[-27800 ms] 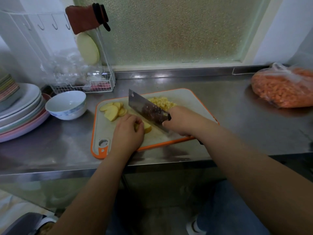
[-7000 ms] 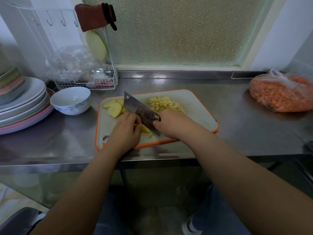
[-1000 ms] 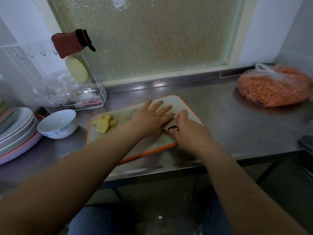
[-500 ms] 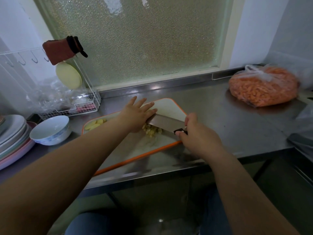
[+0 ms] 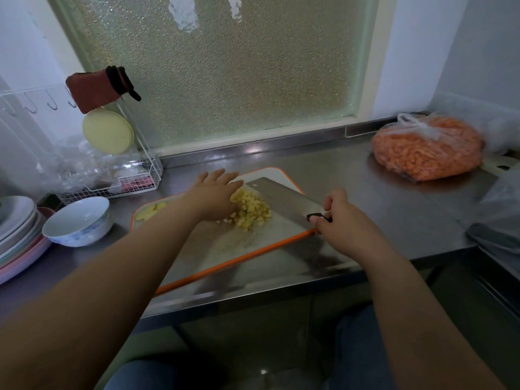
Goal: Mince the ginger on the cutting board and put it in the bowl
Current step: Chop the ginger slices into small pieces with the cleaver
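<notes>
A single head-worn wide-angle view looks forward and down from above the near edge of the steel counter [image 5: 351, 175], facing the far frosted window [image 5: 219, 66]. The cutting board [image 5: 225, 249] sits close, centre frame, forearms entering from below.

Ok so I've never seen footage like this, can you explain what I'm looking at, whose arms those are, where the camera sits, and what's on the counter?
There is no machine here. A person wears a camera on the head, so the single view looks forward and down at their own two arms.

The right hand grips the handle of a cleaver, whose blade lies nearly flat on an orange-rimmed cutting board. The left hand, fingers straight, rests against a pile of chopped ginger. A few uncut ginger slices lie at the board's left end.

On the steel counter also stand a white bowl, stacked plates, a wire rack and a bag of orange food.
</notes>
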A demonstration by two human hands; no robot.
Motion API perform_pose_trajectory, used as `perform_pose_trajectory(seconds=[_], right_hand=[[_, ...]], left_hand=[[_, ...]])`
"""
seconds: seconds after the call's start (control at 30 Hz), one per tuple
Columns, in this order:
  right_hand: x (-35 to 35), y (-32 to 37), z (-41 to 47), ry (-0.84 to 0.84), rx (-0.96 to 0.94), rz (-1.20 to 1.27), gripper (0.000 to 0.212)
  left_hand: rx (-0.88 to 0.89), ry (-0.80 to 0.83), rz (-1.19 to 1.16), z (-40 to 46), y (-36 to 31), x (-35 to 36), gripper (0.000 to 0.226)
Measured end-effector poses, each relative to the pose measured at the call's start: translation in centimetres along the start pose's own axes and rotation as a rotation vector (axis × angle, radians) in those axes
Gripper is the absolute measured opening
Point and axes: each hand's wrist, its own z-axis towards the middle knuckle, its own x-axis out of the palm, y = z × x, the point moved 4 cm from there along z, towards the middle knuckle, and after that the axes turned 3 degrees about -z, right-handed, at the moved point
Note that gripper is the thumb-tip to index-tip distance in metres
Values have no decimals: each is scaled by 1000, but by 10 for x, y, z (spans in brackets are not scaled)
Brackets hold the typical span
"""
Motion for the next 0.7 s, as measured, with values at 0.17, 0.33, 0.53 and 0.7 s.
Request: perform_pose_trajectory(seconds=[0.17,0.33,0.53,0.7], right_hand=[[13,-1,7,-15,35,118,27],[18,8,6,58,155,682,22],[16,19,6,172,211,827,13],[20,29,7,178,205,865,17]], left_hand=[[-56,-213,-178,-1,4,-9,52],[-107,-422,-420,-1,11,-21,20],[-100,-217,-217,3,2,-18,53],[-160,-171,-496,5,-2,-7,65]])
